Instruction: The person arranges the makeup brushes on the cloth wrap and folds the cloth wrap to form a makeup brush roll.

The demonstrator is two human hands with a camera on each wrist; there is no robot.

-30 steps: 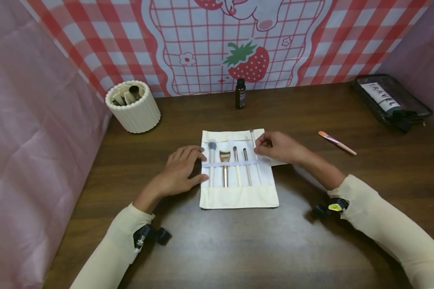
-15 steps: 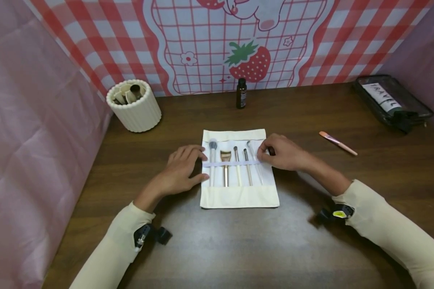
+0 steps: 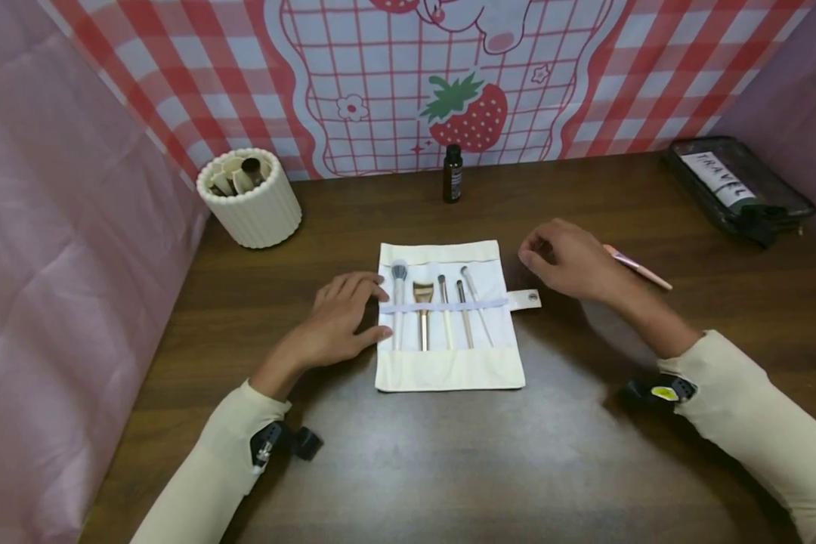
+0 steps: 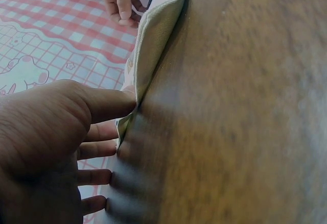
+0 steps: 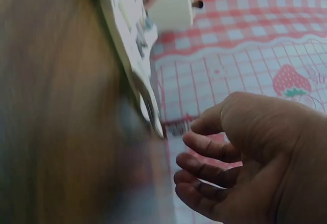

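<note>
A cream fabric brush roll (image 3: 449,372) lies unfolded on the table, with several makeup brushes tucked under its lilac elastic band. From left they include a fluffy brush (image 3: 399,278), a wide flat brush (image 3: 423,296) and, rightmost, a slim white-handled brush (image 3: 472,287) that leans. My left hand (image 3: 343,317) rests on the roll's left edge, fingers spread; in the left wrist view the thumb (image 4: 110,103) touches that edge. My right hand (image 3: 571,261) hovers right of the roll with loosely bent fingers and nothing in them. Partly behind its wrist lies a pink-handled brush (image 3: 642,272).
A snap tab (image 3: 524,300) sticks out from the roll's right side. Behind stands a small dark bottle (image 3: 452,175). A ribbed white holder (image 3: 255,211) with brushes is at back left, a black travel pouch (image 3: 741,189) at back right. Cloth walls enclose the table (image 3: 408,461).
My right hand has let go of the slim white-handled brush, now under the band, and moved right, off the roll. The snap tab has come into full view. My left hand has stayed put.
</note>
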